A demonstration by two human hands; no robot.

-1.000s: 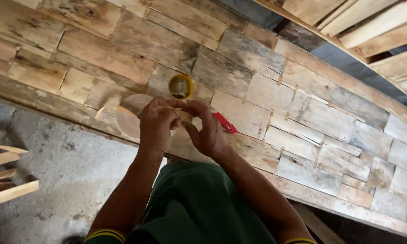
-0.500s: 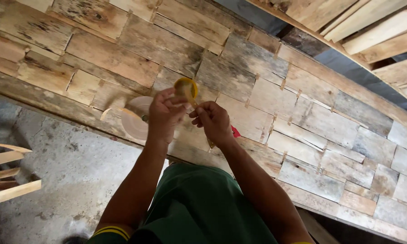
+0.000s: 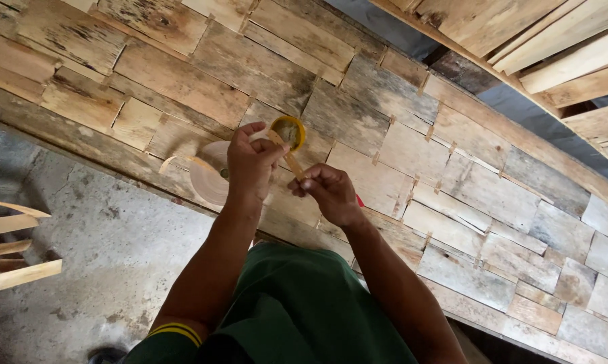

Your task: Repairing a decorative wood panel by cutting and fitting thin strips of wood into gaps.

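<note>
The left hand pinches a small yellow tape roll. Just below that grip, the right hand nips the roll's tan tape strip over a wooden plank panel.

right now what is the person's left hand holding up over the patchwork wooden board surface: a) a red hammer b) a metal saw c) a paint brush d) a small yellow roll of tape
d: the left hand grips a small yellow roll of tape, while the right hand pinches the tan strip pulled from it, above the patchwork wooden board surface.

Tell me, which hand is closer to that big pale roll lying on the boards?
Left. The left hand is right beside the pale roll; the right hand is farther off, on the other side.
</note>
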